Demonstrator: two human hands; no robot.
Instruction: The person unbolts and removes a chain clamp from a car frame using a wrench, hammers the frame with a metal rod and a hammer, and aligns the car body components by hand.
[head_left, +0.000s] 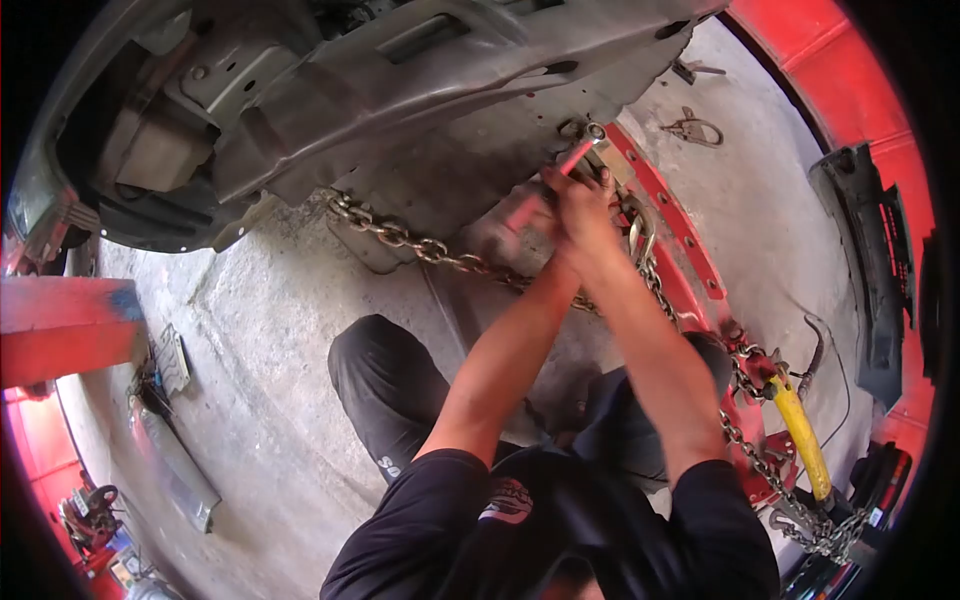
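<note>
My right hand (583, 207) is closed around a red-handled wrench with a round metal head (597, 131). That head sits close to a clamp at the lower edge of the car's bare metal body panel (420, 140). My left forearm (510, 350) reaches up to the right wrist, where the two arms meet. The left hand is smeared by motion and partly covered, beside a blurred red part, so its fingers do not show. Below the hands a steel chain (430, 250) runs from the car's underside, and a metal hook (640, 225) lies just right of the right hand.
A red steel beam (680, 235) with holes slants down on the right. Further along it are a yellow bar (800, 440) and a heap of chain (825, 540). A red beam (70, 330) projects from the left. Loose parts lie on the concrete floor (270, 400).
</note>
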